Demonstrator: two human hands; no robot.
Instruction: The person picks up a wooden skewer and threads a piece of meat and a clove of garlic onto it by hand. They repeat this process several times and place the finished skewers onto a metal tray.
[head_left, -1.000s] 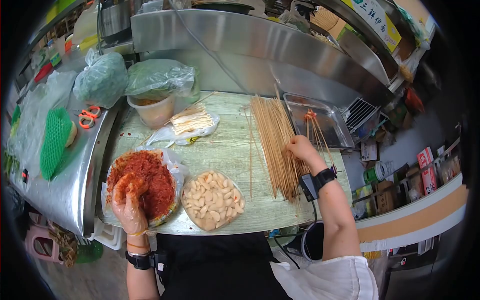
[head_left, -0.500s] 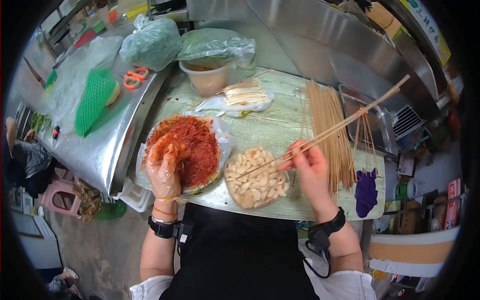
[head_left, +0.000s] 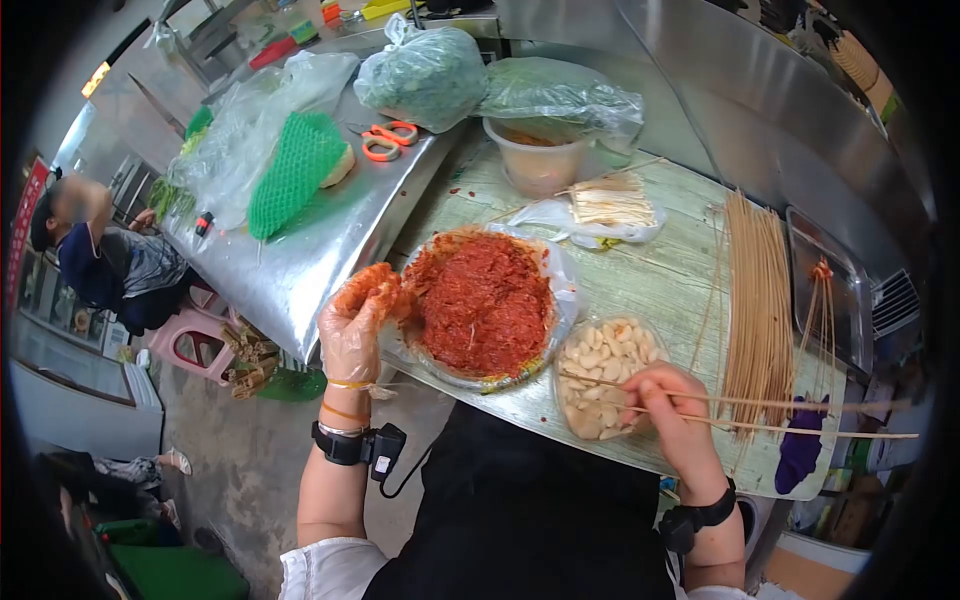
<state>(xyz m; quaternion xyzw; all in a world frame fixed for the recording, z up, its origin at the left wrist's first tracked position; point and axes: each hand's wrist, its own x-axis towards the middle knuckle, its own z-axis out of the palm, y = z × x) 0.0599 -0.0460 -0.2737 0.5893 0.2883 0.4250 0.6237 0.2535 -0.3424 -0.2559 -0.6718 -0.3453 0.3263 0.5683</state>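
Note:
My left hand (head_left: pixel 357 320), in a clear plastic glove smeared with red, is at the left rim of a bowl of chunky red paste (head_left: pixel 482 305). Its fingers are curled together, and red coating hides whatever may be in them. My right hand (head_left: pixel 672 405) grips a few thin bamboo skewers (head_left: pixel 800 402) that point out to the right. It is over the right side of a clear container of peeled garlic cloves (head_left: pixel 605 365), which stands beside the paste bowl. Many more bamboo skewers (head_left: pixel 755 320) lie in a row to the right.
Enoki mushrooms (head_left: pixel 612 200) lie on plastic behind the garlic, near a tub (head_left: pixel 540 165). Orange-handled scissors (head_left: pixel 390 140) and green netting (head_left: pixel 297 175) are on the steel counter (head_left: pixel 330 240). A purple cloth (head_left: pixel 800 455) lies at the right edge. Another person (head_left: pixel 110 250) sits at left.
The view has swung left. My left hand has moved from over the paste to the bowl's left rim. The skewers in my right hand have tipped down toward level and spread apart.

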